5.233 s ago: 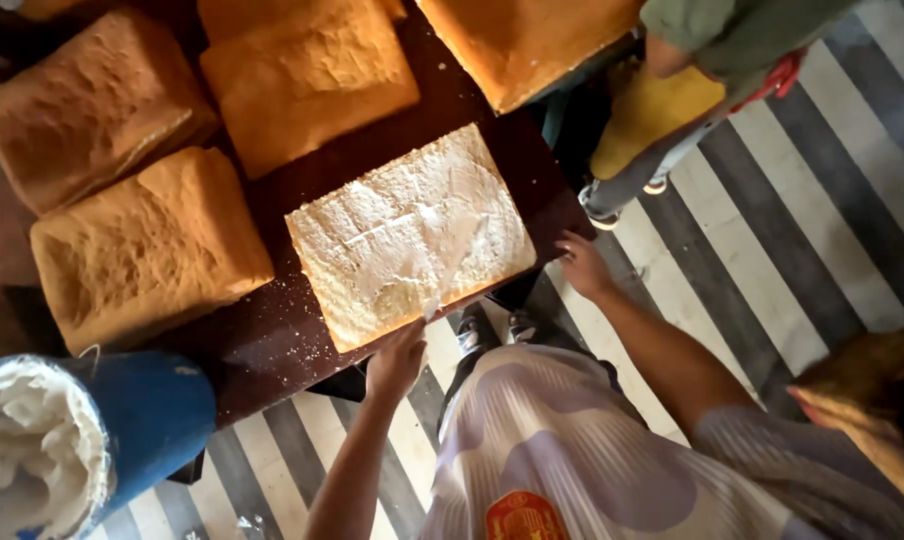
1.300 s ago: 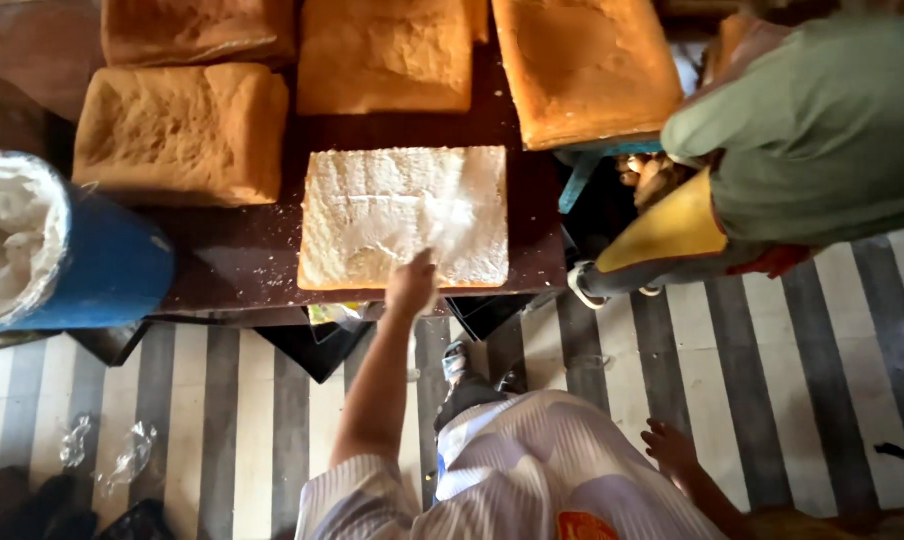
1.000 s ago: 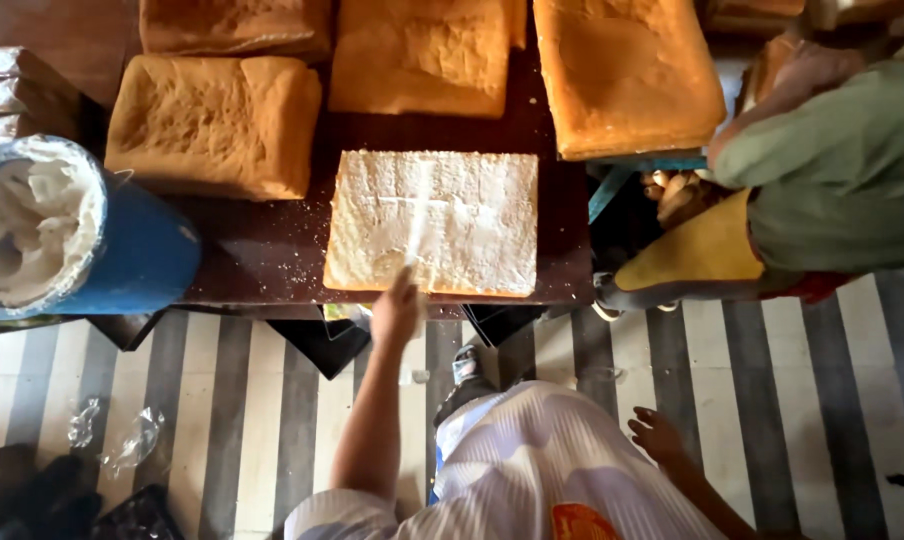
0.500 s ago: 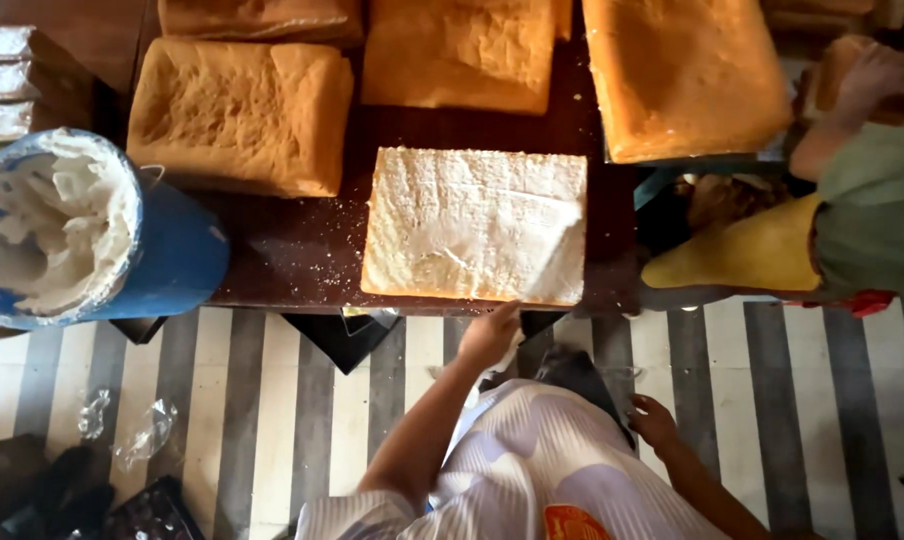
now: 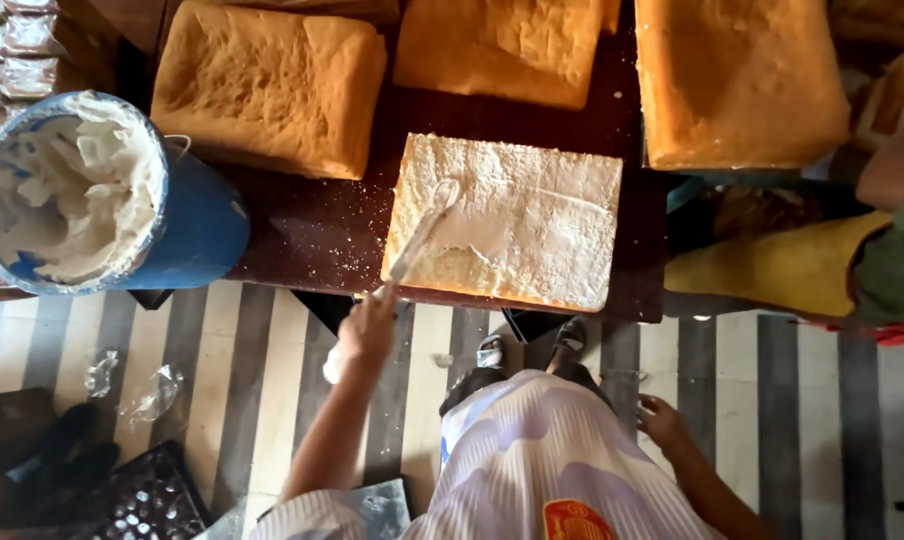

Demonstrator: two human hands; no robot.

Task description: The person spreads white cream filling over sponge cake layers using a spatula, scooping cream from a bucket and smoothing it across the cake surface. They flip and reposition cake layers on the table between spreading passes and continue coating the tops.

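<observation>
Dark wooden table (image 5: 312, 235) carries the cream-spread cake slab (image 5: 517, 225) at its near edge, soft and crumbly so best lifted from underneath, while the left hand (image 5: 365, 335) grips a spatula (image 5: 419, 240) laid on it and the right hand (image 5: 662, 422) hangs released.

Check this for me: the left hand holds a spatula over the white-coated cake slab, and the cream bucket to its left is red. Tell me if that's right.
Not quite. The bucket is blue, not red, as the head view shows. The rest holds: the left hand grips a spatula whose blade lies over the white-coated cake slab, and the bucket of cream stands to the slab's left on the table.
</observation>
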